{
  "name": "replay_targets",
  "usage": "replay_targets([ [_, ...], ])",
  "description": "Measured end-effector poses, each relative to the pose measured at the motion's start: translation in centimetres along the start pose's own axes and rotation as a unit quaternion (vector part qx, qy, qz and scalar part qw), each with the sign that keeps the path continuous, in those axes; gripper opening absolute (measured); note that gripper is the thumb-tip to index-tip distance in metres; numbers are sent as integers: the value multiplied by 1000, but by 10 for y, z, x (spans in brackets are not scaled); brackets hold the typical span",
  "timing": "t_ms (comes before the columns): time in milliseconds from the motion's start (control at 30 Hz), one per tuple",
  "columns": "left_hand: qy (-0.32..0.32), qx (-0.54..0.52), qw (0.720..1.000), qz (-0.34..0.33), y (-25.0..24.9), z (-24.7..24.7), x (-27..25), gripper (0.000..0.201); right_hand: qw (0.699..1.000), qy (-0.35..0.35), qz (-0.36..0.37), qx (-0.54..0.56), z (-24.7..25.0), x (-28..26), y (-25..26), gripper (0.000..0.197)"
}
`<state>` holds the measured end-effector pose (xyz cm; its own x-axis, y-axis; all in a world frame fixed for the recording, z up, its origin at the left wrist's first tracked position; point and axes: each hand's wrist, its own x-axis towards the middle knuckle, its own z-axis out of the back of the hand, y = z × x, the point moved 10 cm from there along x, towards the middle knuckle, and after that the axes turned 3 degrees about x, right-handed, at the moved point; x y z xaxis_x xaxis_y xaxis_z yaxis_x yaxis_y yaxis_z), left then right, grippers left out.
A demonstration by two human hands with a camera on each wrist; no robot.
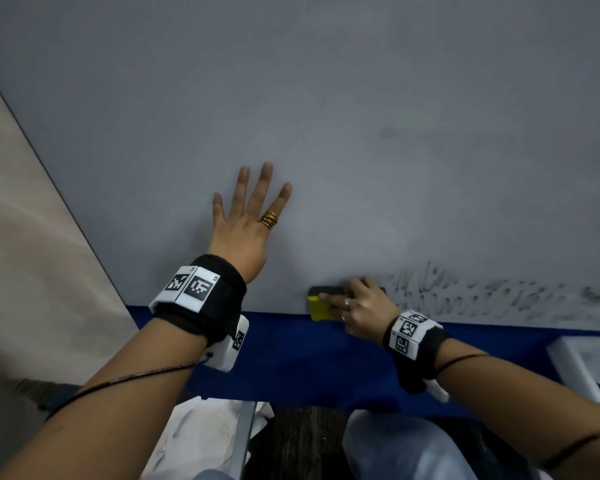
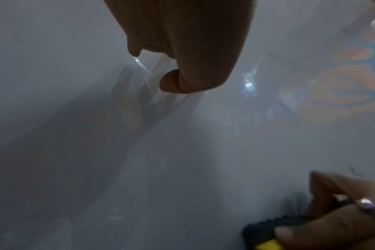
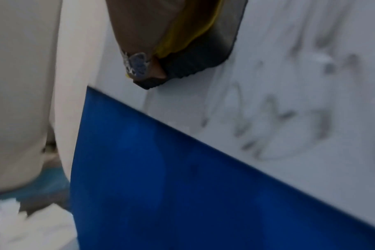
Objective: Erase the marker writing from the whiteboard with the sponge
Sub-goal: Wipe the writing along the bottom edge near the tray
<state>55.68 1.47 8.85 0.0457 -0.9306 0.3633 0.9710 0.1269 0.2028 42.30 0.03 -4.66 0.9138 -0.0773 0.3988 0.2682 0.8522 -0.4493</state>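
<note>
A large whiteboard [image 1: 326,116] fills the head view. Smeared black marker writing [image 1: 482,296] runs along its lower right edge and shows blurred in the right wrist view [image 3: 289,110]. My right hand [image 1: 357,306] grips a yellow sponge with a dark scrubbing side [image 1: 321,303] and holds the dark side against the board just left of the writing. That sponge [image 3: 203,55] also shows under my fingers in the right wrist view and at the bottom right of the left wrist view [image 2: 265,236]. My left hand [image 1: 246,220] lies flat on the board, fingers spread, left of the sponge.
A blue frame [image 1: 309,355] runs under the board's lower edge. A beige wall [image 1: 25,220] stands to the left. White cloth or paper [image 1: 201,434] lies below, and a white object [image 1: 589,365] sits at the lower right.
</note>
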Motion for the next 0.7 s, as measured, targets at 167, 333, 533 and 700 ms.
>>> replay_targets([
  [167, 29, 22, 999, 4, 0, 3, -1, 100, 982, 189, -18, 13, -56, -1, 22, 33],
  [333, 33, 0, 999, 12, -1, 5, -1, 101, 962, 253, -97, 16, -62, -13, 30, 36],
  [533, -67, -75, 995, 12, -36, 9, -25, 97, 905, -73, -339, 247, 45, -54, -36, 80],
  [700, -5, -397, 909, 127, -73, -23, -47, 28, 802, -111, -524, 263, 87, -111, -63, 79],
])
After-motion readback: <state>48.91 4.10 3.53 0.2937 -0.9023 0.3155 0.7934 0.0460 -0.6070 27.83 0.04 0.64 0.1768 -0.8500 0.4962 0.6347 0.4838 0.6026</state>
